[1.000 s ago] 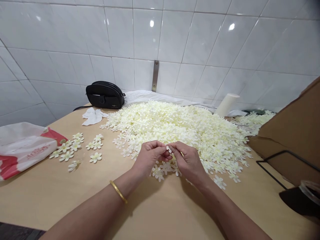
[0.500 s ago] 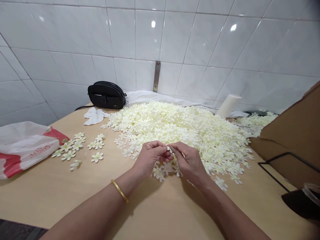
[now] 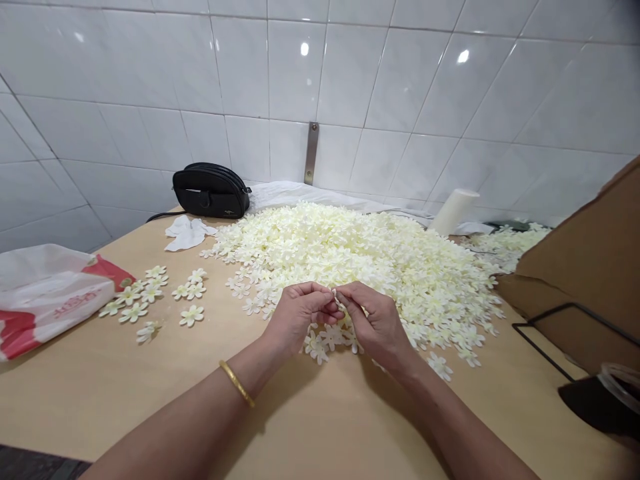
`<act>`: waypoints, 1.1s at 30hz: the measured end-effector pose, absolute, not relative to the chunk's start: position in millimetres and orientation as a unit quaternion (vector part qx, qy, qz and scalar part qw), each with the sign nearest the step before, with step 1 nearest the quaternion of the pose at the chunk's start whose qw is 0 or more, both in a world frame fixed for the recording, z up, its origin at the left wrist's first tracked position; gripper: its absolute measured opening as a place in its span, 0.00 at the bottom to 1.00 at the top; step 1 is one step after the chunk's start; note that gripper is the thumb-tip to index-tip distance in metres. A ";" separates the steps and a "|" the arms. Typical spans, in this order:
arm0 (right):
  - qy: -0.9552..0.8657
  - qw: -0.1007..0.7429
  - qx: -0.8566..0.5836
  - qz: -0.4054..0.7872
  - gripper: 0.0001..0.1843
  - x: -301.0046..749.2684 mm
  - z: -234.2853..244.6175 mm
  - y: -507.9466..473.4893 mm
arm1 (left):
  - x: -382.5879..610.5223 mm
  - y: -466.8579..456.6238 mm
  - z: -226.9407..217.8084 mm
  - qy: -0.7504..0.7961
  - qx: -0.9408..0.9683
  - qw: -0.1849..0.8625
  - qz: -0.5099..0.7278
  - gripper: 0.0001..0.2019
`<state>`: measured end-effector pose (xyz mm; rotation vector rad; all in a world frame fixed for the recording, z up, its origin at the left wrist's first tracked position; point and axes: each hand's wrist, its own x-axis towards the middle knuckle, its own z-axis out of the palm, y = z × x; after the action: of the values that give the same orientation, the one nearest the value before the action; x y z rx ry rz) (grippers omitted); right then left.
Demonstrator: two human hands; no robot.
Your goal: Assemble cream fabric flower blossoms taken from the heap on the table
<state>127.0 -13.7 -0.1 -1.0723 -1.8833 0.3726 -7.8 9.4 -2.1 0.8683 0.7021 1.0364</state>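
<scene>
My left hand (image 3: 303,312) and my right hand (image 3: 376,320) meet at the fingertips, just in front of a large heap of pale yellow-white artificial flowers (image 3: 345,240). Both hands are closed in a pinch on one small white flower (image 3: 338,302), mostly hidden by the fingers. A gold bangle (image 3: 237,383) circles my left wrist. Below the hands, a few flowers (image 3: 317,347) lie on the table. Off to the left are several separate flowers (image 3: 191,315) with yellowish centres.
A white and red plastic bag (image 3: 55,300) lies at the left. Behind are a black pouch (image 3: 211,191), crumpled tissue (image 3: 187,233) and a leaning white cylinder (image 3: 454,212). At the right stand a cardboard piece (image 3: 585,273), a black wire frame (image 3: 545,347) and a dark cup (image 3: 595,403).
The fingertips have shifted slightly on the small flower, which shows a little more between them. The whole view has moved a touch; nothing else differs.
</scene>
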 end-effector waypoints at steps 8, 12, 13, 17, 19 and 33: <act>-0.744 0.479 -0.441 0.147 0.11 123.9 4.0 -16.1 | -6.2 6.4 -0.1 0.302 0.426 0.715 0.465 0.07; -0.691 0.524 -0.469 0.167 0.09 125.4 3.6 -14.9 | -6.3 6.9 -1.9 0.304 0.439 0.708 0.462 0.06; -0.666 0.539 -0.482 0.182 0.09 126.5 3.7 -14.1 | -6.4 6.6 -1.9 0.302 0.442 0.709 0.460 0.06; -0.631 0.525 -0.494 0.286 0.11 130.1 6.4 -12.0 | -6.7 4.2 0.5 0.282 0.459 0.712 0.451 0.05; -0.644 0.496 -0.482 0.326 0.11 129.7 8.5 -12.8 | -6.5 3.7 1.7 0.276 0.465 0.710 0.452 0.05; -0.651 0.507 -0.521 0.217 0.09 124.1 5.8 -14.1 | -6.6 8.7 2.3 0.261 0.364 0.795 0.409 0.07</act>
<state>124.1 -14.1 5.8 -1.2565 -1.5696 0.5240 -6.6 8.7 2.3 0.7831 0.5603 0.8794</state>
